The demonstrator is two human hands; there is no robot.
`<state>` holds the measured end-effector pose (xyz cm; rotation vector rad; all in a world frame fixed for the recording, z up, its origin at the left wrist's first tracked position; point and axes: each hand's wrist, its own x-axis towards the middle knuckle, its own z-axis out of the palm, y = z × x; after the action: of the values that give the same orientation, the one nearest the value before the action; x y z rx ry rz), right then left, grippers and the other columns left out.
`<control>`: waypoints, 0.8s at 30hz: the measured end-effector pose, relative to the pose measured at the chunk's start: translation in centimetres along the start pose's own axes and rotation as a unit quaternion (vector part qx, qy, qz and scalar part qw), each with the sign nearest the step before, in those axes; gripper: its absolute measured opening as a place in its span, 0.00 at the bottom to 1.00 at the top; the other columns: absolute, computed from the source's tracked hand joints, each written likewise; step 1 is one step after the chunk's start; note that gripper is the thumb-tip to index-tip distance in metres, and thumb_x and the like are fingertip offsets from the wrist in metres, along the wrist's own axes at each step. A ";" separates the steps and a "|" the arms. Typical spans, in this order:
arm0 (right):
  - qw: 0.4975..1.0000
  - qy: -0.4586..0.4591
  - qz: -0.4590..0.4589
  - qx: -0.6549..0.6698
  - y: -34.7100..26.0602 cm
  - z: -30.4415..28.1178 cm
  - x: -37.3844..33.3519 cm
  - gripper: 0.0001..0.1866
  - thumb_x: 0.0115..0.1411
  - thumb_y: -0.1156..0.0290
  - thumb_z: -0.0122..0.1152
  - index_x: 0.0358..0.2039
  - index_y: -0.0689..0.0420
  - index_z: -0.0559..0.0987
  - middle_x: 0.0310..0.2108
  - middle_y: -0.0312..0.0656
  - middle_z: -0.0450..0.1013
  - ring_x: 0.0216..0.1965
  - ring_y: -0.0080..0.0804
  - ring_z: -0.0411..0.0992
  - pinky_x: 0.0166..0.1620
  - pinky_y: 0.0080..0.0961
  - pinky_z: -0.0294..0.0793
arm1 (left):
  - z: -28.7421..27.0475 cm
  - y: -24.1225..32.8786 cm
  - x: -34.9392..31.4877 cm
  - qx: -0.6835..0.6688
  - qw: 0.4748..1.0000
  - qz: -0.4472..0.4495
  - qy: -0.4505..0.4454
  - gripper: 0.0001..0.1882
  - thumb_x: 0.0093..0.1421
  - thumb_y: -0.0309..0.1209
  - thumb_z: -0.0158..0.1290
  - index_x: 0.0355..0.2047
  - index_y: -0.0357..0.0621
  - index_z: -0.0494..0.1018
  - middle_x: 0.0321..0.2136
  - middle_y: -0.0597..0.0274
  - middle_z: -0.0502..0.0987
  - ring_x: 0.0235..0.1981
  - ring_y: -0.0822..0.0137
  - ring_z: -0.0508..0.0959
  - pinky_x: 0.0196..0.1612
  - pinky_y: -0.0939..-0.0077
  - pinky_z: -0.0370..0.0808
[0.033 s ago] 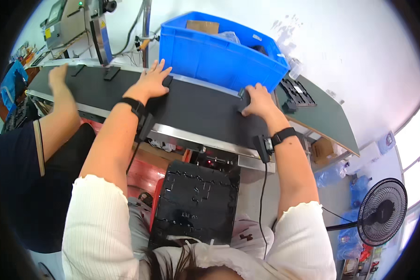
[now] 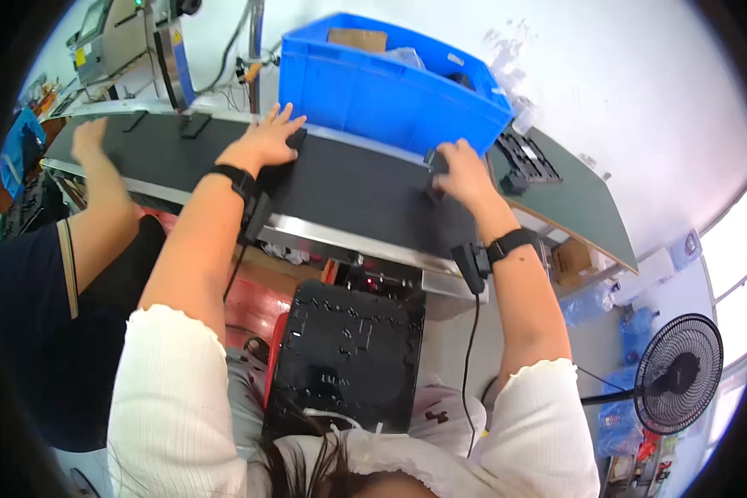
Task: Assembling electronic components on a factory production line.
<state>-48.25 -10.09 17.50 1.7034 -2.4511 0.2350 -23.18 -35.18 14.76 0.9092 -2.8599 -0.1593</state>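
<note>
My left hand [image 2: 266,144] rests over the black conveyor belt [image 2: 353,184], its fingers spread toward the far edge. Beside its thumb is a small dark block [image 2: 300,138], partly hidden by the hand. Farther right, my right hand [image 2: 465,173] is closed, thumb and fingers around a small black block [image 2: 432,176] near the belt's right end. The fingertips there are partly hidden. Below the belt, a black plastic tray [image 2: 349,353] with moulded recesses lies across my lap.
A blue crate [image 2: 382,98] stands behind the belt. Two flat black pieces, one a black block [image 2: 195,125], lie on its left part near a co-worker's hand [image 2: 90,139]. A green table [image 2: 589,199] holds a black slotted tray [image 2: 539,162]. A fan [image 2: 679,373] stands right.
The co-worker's hand has shifted left along the belt. My right hand's fingers are drawn in more around the black block. My left hand stays nearly in place.
</note>
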 end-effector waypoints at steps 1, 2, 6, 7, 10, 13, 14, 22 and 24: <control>0.992 0.115 -0.017 0.045 -0.1 -0.8 -1.4 0.20 0.48 0.67 0.64 0.43 0.57 0.76 0.37 0.47 0.71 0.41 0.41 0.71 0.43 0.33 0.71 | 0.6 -0.2 1.4 -0.030 0.998 0.010 -0.053 0.39 0.53 0.39 0.55 0.65 0.57 0.52 0.66 0.50 0.44 0.68 0.49 0.41 0.66 0.54 0.45; 0.994 0.099 -0.009 0.045 -0.9 -1.3 -2.8 0.20 0.48 0.67 0.64 0.43 0.57 0.76 0.37 0.47 0.71 0.41 0.41 0.71 0.43 0.33 0.71 | 1.2 -0.7 2.5 -0.073 0.993 0.036 -0.091 0.38 0.54 0.40 0.53 0.64 0.56 0.52 0.66 0.49 0.46 0.67 0.47 0.43 0.66 0.56 0.44; 0.916 0.144 0.029 0.373 -7.1 -2.3 -11.3 0.13 0.52 0.72 0.62 0.39 0.61 0.77 0.32 0.44 0.73 0.31 0.33 0.71 0.36 0.24 0.70 | 2.4 -1.8 3.8 -0.101 0.985 0.135 -0.036 0.32 0.54 0.43 0.56 0.59 0.50 0.63 0.58 0.49 0.62 0.60 0.53 0.61 0.62 0.66 0.57; 0.898 0.107 0.047 0.425 -8.0 -1.6 -13.2 0.14 0.51 0.72 0.63 0.39 0.61 0.77 0.33 0.44 0.73 0.32 0.33 0.72 0.36 0.24 0.70 | 2.0 -0.6 2.9 -0.033 0.993 0.115 -0.005 0.32 0.53 0.48 0.56 0.56 0.49 0.67 0.51 0.51 0.68 0.55 0.52 0.65 0.58 0.65 0.61; 0.900 -0.035 0.017 0.434 -10.2 0.8 -18.4 0.15 0.51 0.74 0.64 0.41 0.60 0.77 0.34 0.42 0.74 0.33 0.31 0.72 0.36 0.23 0.71 | 2.4 2.5 1.7 0.034 0.993 0.079 0.087 0.35 0.50 0.57 0.54 0.52 0.49 0.71 0.49 0.51 0.69 0.53 0.51 0.65 0.56 0.59 0.63; 0.944 0.007 -0.017 0.330 -11.5 5.1 -22.5 0.17 0.51 0.74 0.63 0.44 0.58 0.77 0.39 0.41 0.73 0.40 0.33 0.71 0.42 0.27 0.69 | 3.2 5.2 -1.5 -0.007 0.979 0.114 0.169 0.34 0.51 0.53 0.56 0.52 0.42 0.70 0.43 0.52 0.70 0.49 0.53 0.68 0.53 0.63 0.65; 0.967 0.059 -0.034 0.246 -11.8 5.8 -23.3 0.18 0.50 0.73 0.63 0.44 0.56 0.77 0.45 0.42 0.72 0.45 0.39 0.70 0.49 0.32 0.67 | 3.2 5.8 -3.2 -0.029 0.969 0.148 0.197 0.34 0.51 0.51 0.57 0.51 0.39 0.69 0.43 0.51 0.70 0.49 0.53 0.68 0.53 0.63 0.65; 0.993 0.088 -0.056 0.049 -14.9 6.1 -27.5 0.18 0.53 0.69 0.57 0.45 0.58 0.76 0.52 0.40 0.69 0.51 0.37 0.66 0.50 0.42 0.61 | 3.3 10.4 -20.8 -0.140 0.945 0.282 0.086 0.35 0.44 0.45 0.63 0.50 0.41 0.68 0.46 0.50 0.65 0.50 0.49 0.64 0.55 0.55 0.59; 0.994 0.095 -0.045 0.038 -15.1 6.5 -27.5 0.17 0.53 0.69 0.57 0.45 0.59 0.76 0.51 0.39 0.69 0.50 0.36 0.66 0.49 0.42 0.62 | 4.9 10.6 -22.9 -0.130 0.950 0.277 0.068 0.36 0.44 0.44 0.63 0.51 0.42 0.67 0.47 0.50 0.65 0.52 0.49 0.64 0.56 0.53 0.59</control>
<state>-24.74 8.52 6.07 1.7296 -2.2508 0.4627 -11.43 -12.97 9.23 0.0526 -2.7463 -0.3786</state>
